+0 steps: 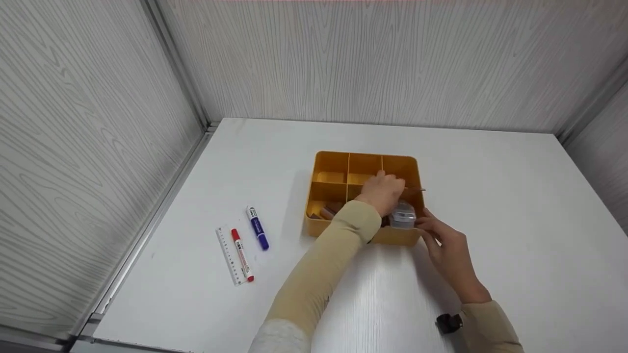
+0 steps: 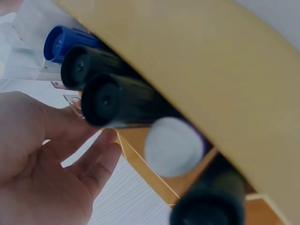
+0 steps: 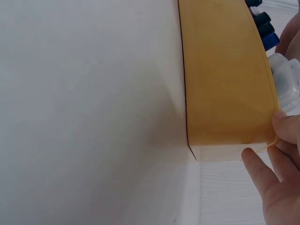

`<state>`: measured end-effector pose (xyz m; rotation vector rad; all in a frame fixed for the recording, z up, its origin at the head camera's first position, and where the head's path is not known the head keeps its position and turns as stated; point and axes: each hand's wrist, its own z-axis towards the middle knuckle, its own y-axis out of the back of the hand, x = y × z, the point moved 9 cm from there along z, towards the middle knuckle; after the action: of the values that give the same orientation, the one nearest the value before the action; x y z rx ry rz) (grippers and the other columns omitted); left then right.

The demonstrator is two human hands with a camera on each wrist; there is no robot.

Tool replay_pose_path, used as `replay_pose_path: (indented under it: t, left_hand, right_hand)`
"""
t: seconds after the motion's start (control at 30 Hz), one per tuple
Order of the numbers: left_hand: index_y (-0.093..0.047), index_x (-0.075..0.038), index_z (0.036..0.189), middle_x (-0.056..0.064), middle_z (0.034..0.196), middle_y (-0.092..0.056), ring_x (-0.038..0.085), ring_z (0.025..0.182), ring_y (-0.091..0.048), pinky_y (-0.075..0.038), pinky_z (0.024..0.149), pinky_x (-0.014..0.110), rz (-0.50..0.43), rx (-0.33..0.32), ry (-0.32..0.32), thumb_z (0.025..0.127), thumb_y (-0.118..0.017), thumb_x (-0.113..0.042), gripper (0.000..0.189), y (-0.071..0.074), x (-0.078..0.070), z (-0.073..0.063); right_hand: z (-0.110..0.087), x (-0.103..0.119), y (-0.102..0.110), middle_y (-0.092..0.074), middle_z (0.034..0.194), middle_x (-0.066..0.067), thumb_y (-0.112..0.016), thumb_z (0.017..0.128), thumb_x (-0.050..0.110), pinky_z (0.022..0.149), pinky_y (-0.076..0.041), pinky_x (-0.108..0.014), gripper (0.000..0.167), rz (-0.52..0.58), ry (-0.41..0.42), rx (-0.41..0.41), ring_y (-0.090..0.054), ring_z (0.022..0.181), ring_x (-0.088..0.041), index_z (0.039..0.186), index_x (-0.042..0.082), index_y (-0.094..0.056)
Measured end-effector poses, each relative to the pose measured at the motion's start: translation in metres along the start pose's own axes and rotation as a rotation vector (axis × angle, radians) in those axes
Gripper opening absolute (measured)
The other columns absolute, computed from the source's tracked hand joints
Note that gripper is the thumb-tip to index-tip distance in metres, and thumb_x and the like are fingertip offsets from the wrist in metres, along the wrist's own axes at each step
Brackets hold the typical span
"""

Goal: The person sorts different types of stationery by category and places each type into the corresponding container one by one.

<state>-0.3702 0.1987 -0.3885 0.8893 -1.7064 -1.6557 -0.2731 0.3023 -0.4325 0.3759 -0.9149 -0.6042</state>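
Observation:
My left hand (image 1: 381,192) reaches into a yellow compartment box (image 1: 387,238) over its right half. Its fingertips pinch a thin clear plastic strip (image 2: 72,102), whose far end juts past the box's right rim in the head view. Dark-capped markers (image 2: 105,101) and a blue-capped one (image 2: 60,43) stand in the near compartments, next to that hand. My right hand (image 1: 446,247) grips the box's near right corner, thumb over the rim and fingers along the wall. Close beside its fingertips, a small clear plastic container (image 1: 403,215) pokes up from the corner compartment.
To the left on the white table (image 1: 162,299) lie a clear ruler (image 1: 229,256), a red-capped marker (image 1: 242,255) and a blue marker (image 1: 257,228). Brownish pieces (image 1: 329,211) fill the near left compartment. Panels (image 1: 343,63) wall the table at the back and sides.

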Motion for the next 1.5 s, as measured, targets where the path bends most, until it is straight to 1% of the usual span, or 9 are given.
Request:
replay_pose_path:
  t: [0.23,0.37,0.57,0.67,0.83,1.1,1.27,1.4,1.5]
  left_hand:
    - [-0.055,-0.012,0.137,0.005,0.134,-0.061,0.023,0.120,-0.055,-0.045,0.107,0.032,-0.068,-0.028,-0.024,0.101,-0.056,-0.018,0.037,0.007,0.005,-0.016]
    - [-0.054,-0.012,0.138,0.006,0.133,-0.060,0.022,0.119,-0.055,-0.045,0.106,0.030,-0.067,-0.071,-0.039,0.102,-0.053,-0.016,0.036,0.012,0.006,-0.027]
    - [-0.052,-0.013,0.139,0.008,0.136,-0.056,0.022,0.119,-0.054,-0.045,0.107,0.030,-0.121,-0.129,-0.017,0.104,-0.048,-0.019,0.035,0.021,0.014,-0.046]
    - [-0.053,-0.013,0.139,0.008,0.134,-0.058,0.022,0.117,-0.056,-0.047,0.104,0.029,-0.146,-0.187,-0.021,0.104,-0.048,-0.018,0.036,0.029,0.022,-0.058]
    - [-0.055,-0.009,0.136,0.008,0.129,-0.061,0.022,0.110,-0.058,-0.049,0.099,0.026,-0.219,-0.287,-0.020,0.101,-0.054,-0.013,0.036,0.039,0.043,-0.081]
    - [-0.058,-0.008,0.133,0.010,0.125,-0.062,0.023,0.110,-0.059,-0.051,0.096,0.028,-0.313,-0.396,0.052,0.099,-0.052,-0.008,0.034,0.040,0.083,-0.114]
    - [-0.060,-0.007,0.129,0.012,0.123,-0.063,0.024,0.103,-0.060,-0.053,0.090,0.030,-0.365,-0.475,0.094,0.098,-0.052,-0.004,0.032,0.039,0.107,-0.135]
    - [-0.062,-0.007,0.127,0.013,0.122,-0.063,0.026,0.103,-0.062,-0.055,0.090,0.032,-0.397,-0.511,0.171,0.097,-0.055,-0.005,0.031,0.039,0.129,-0.149]
    - [-0.063,-0.008,0.127,0.013,0.124,-0.063,0.027,0.105,-0.061,-0.055,0.091,0.034,-0.411,-0.503,0.279,0.097,-0.055,-0.007,0.030,0.035,0.149,-0.158]
  right_hand:
    - [-0.001,-0.003,-0.001,-0.074,0.109,-0.012,-0.069,0.083,-0.013,0.090,-0.045,-0.007,0.021,-0.009,-0.021,0.006,-0.058,0.127,-0.030,0.099,0.002,-0.070]
    - [-0.002,-0.005,-0.002,-0.074,0.110,-0.011,-0.069,0.083,-0.012,0.089,-0.045,-0.008,0.021,-0.012,-0.060,0.017,-0.058,0.128,-0.030,0.098,0.003,-0.070]
    - [-0.004,-0.007,-0.001,-0.073,0.112,-0.009,-0.069,0.085,-0.009,0.089,-0.050,-0.021,0.018,-0.038,-0.105,0.027,-0.057,0.129,-0.028,0.097,0.004,-0.070]
    - [-0.004,-0.007,-0.001,-0.073,0.112,-0.010,-0.069,0.086,-0.009,0.089,-0.049,-0.016,0.018,-0.030,-0.106,0.027,-0.056,0.130,-0.027,0.098,0.004,-0.070]
    - [-0.004,-0.006,-0.001,-0.073,0.112,-0.011,-0.069,0.085,-0.010,0.089,-0.044,-0.006,0.016,-0.016,-0.103,0.025,-0.056,0.130,-0.027,0.096,0.003,-0.069]
    - [-0.002,-0.005,-0.003,-0.073,0.113,-0.010,-0.070,0.085,-0.009,0.088,-0.048,-0.017,0.016,-0.027,-0.104,0.030,-0.056,0.130,-0.027,0.096,0.003,-0.069]
    - [-0.001,-0.004,-0.004,-0.073,0.112,-0.011,-0.070,0.085,-0.009,0.089,-0.045,-0.010,0.015,-0.015,-0.100,0.035,-0.056,0.129,-0.028,0.096,0.002,-0.069]
    - [-0.001,-0.005,-0.003,-0.073,0.113,-0.011,-0.069,0.085,-0.010,0.088,-0.044,-0.006,0.017,-0.013,-0.111,0.029,-0.056,0.129,-0.029,0.097,0.003,-0.070]
    - [-0.001,-0.006,-0.004,-0.073,0.114,-0.011,-0.069,0.085,-0.009,0.089,-0.045,-0.008,0.019,-0.016,-0.122,0.035,-0.056,0.130,-0.028,0.098,0.005,-0.070]
